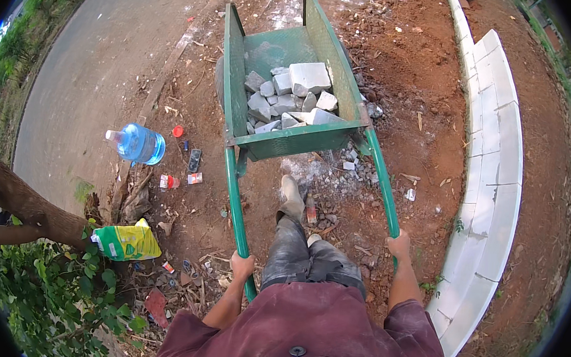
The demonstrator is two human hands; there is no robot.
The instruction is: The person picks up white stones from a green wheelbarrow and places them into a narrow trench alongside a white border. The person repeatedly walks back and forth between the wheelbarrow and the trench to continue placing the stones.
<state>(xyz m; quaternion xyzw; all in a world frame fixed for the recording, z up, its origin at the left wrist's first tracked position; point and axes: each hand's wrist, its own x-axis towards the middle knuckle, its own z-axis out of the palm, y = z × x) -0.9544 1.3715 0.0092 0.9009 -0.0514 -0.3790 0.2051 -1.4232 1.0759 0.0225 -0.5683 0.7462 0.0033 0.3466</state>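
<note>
Cart (302, 141) first, head view (only 1): it's green, sits straight ahead w/ a heap of white chunks (309, 78) inside. Step in hand looks like wheeling it, or getting set to; 1 pic can't say which. Can't tell if it's tipped up or flat. Next move prob. calls for both hands to lift & push the same amt., so it doesn't tip and spill, & for the boots (291, 196) to miss the bottle (310, 209) just beside them. Now grip: L hand (243, 267) is curled round the left handle (235, 205), w/ a bit poking out past it. R hand (399, 244) is wrapped round the right handle (384, 186), near its end. Both look closed, no gap seen, but fingertips are mostly hidden, so can't say how hard they squeeze. Wall (501, 162), white, runs along the right side, apart from the cart; blue jug (142, 144) is off left.
</note>
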